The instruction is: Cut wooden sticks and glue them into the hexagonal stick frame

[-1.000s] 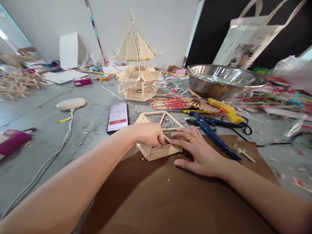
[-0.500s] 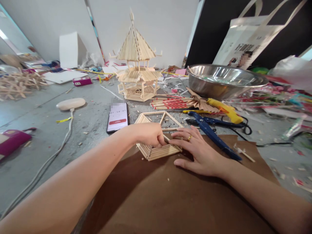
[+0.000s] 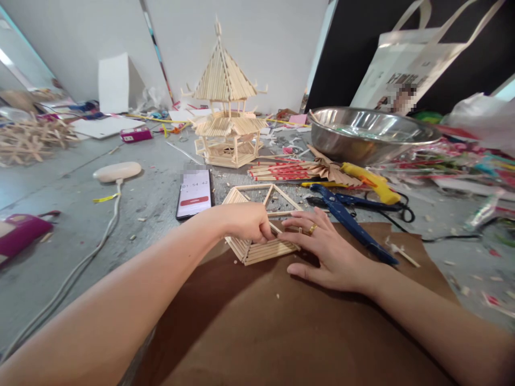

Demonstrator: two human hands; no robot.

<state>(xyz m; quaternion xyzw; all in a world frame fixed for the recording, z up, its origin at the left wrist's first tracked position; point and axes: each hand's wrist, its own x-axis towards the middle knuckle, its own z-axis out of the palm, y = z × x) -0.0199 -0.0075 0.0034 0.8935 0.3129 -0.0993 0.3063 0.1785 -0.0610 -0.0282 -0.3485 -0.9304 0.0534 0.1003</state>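
A flat, many-sided frame of glued wooden sticks [image 3: 271, 251] lies at the near edge of the cluttered surface, partly over brown paper. Its front and left sections are filled with parallel sticks, while the back has open triangles. My left hand [image 3: 247, 221] is closed over the middle of this frame, fingertips pressed down inside it; whatever they pinch is hidden. With fingers stretched out, my right hand [image 3: 322, 244] rests along the frame's right side, fingertips touching the sticks near my left hand. A ring is on one of its fingers.
Behind stands a stick pagoda [image 3: 227, 128]. Left of the frame lies a phone [image 3: 195, 194] showing a timer. To the right are blue-handled pliers [image 3: 350, 222], a yellow glue gun [image 3: 372, 182], red-marked sticks [image 3: 281, 170] and a steel basin [image 3: 362, 142]. Brown paper [image 3: 281, 327] lies beneath my arms.
Both hands hold nearly the same place on the stick frame. The phone's timer has advanced by a second.
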